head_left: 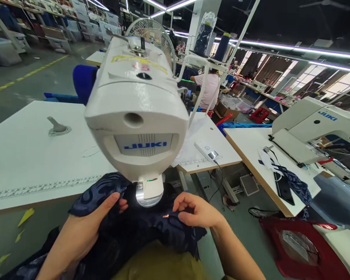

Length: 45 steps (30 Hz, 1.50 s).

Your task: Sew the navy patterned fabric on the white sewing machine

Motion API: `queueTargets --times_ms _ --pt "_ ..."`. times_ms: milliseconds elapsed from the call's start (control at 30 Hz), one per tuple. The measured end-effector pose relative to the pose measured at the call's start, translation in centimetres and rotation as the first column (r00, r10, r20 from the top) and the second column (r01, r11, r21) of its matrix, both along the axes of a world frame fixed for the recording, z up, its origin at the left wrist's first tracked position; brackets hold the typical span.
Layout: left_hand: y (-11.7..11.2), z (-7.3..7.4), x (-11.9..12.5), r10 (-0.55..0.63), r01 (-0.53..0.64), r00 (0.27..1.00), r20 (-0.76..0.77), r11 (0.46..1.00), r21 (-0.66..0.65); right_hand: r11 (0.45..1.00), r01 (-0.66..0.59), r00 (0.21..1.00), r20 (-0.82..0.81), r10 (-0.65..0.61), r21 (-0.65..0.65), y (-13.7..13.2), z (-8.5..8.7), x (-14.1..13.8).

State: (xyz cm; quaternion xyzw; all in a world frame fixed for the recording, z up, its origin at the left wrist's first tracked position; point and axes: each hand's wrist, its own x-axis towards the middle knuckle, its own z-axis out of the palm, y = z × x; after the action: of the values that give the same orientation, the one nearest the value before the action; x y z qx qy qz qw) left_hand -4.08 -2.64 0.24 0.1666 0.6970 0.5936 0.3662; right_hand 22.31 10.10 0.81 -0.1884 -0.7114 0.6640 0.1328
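Dark blue patterned fabric hangs in folds below the head of a white JUKI sewing machine. My left hand grips it at the left, thumb on top and fingers partly under the cloth. At the right, my right hand is closed, its fingers curled toward the thumb beside the fabric's upper edge; what they pinch, if anything, is too small to make out. A small bright glint shows just left of those fingertips. Between my hands sits the machine's shiny rounded lower end, with dark cloth around it.
A white tabletop with a printed ruler edge extends left. On the right panel lies a white controller with a cable. Another JUKI machine stands further right, near a phone. A red seat is low right. One person sits beyond.
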Motion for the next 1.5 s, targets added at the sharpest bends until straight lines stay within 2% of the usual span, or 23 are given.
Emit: queueTargets --times_ms 67,133,167,233,300,367,433,500,567,633,733,800,867,933,1000,1100,1167,1267,1367,1433,1500 --pt "-0.2 0.1 0.2 -0.033 0.031 0.994 0.106 0.999 0.022 0.991 -0.109 0.977 0.193 0.093 0.074 0.8 -2.1 1.8" --pt "-0.3 0.1 0.3 -0.122 0.119 0.991 0.053 0.991 0.056 0.955 -0.235 0.886 0.444 0.135 0.179 1.5 -4.7 3.1" --pt "-0.4 0.0 0.5 -0.172 0.171 0.985 0.012 0.983 0.067 0.929 -0.288 0.820 0.561 0.114 0.232 1.8 -6.0 3.4" --pt "-0.5 -0.1 0.7 -0.240 0.241 0.970 -0.024 0.968 0.066 0.887 -0.344 0.720 0.693 0.038 0.309 2.0 -7.8 3.3" --pt "-0.7 -0.2 1.0 -0.283 0.285 0.958 -0.050 0.957 0.054 0.863 -0.331 0.706 0.707 -0.043 0.383 1.8 -8.1 2.3" --pt "-0.9 -0.1 1.2 -0.339 0.341 0.938 -0.076 0.940 0.020 0.851 -0.245 0.785 0.611 -0.108 0.465 1.2 -7.0 0.6" --pt "-1.2 0.1 1.5 -0.404 0.402 0.909 -0.105 0.915 -0.041 0.860 -0.114 0.908 0.403 -0.114 0.498 0.5 -5.3 -1.7" --pt "-1.4 0.5 1.8 -0.472 0.460 0.873 -0.123 0.880 -0.116 0.895 -0.068 0.982 0.188 -0.018 0.440 -0.1 -3.8 -4.0" --pt "-1.7 0.8 2.1 -0.539 0.514 0.835 -0.113 0.836 -0.192 0.932 -0.096 0.994 0.089 0.069 0.350 -0.6 -3.3 -5.7" --pt "-1.9 1.1 2.3 -0.578 0.545 0.810 -0.094 0.803 -0.242 0.959 -0.133 0.991 0.066 0.120 0.252 -0.8 -3.6 -6.7" --pt "-2.2 1.4 2.4 -0.572 0.534 0.814 -0.104 0.806 -0.254 0.981 -0.179 0.984 0.009 0.179 0.081 -1.0 -4.2 -6.9" --pt "-2.2 1.6 2.5 -0.535 0.504 0.840 -0.093 0.832 -0.233 0.970 -0.232 0.973 -0.029 0.231 -0.067 -1.2 -4.0 -6.7" --pt "-2.2 2.0 2.7 -0.502 0.482 0.863 -0.059 0.853 -0.199 0.934 -0.290 0.956 -0.025 0.292 -0.208 -1.7 -3.6 -6.5" --pt "-2.2 2.3 3.0 -0.484 0.471 0.874 -0.039 0.865 -0.174 0.900 -0.341 0.936 -0.005 0.353 -0.273 -2.1 -3.2 -6.5" --pt "-2.3 2.5 3.2 -0.469 0.456 0.882 -0.043 0.874 -0.170 0.918 -0.354 0.934 -0.010 0.358 -0.178 -2.1 -2.8 -6.5" --pt "-2.6 2.4 3.1 -0.402 0.389 0.913 -0.070 0.910 -0.145 0.941 -0.310 0.947 -0.045 0.318 0.134 -1.5 -1.4 -5.9" --pt "-2.6 2.2 2.8 -0.341 0.333 0.935 -0.094 0.939 -0.092 0.914 -0.243 0.965 -0.016 0.262 0.326 -0.7 0.4 -5.0" --pt "-1.9 2.3 2.4 -0.289 0.288 0.943 -0.168 0.957 -0.030 0.837 -0.102 0.995 0.074 0.074 0.538 0.4 3.3 -3.9" --pt "-0.4 2.7 2.1 -0.290 0.293 0.912 -0.292 0.956 -0.035 0.794 0.016 0.991 0.098 -0.095 0.607 1.5 4.7 -4.1" --pt "0.7 3.0 2.1 -0.281 0.289 0.901 -0.330 0.957 -0.027 0.803 0.073 0.980 0.108 -0.168 0.591 2.4 4.5 -4.7" --pt "1.6 3.2 2.3 -0.268 0.279 0.922 -0.279 0.960 0.000 0.829 0.090 0.975 0.122 -0.188 0.552 3.4 3.8 -5.2"
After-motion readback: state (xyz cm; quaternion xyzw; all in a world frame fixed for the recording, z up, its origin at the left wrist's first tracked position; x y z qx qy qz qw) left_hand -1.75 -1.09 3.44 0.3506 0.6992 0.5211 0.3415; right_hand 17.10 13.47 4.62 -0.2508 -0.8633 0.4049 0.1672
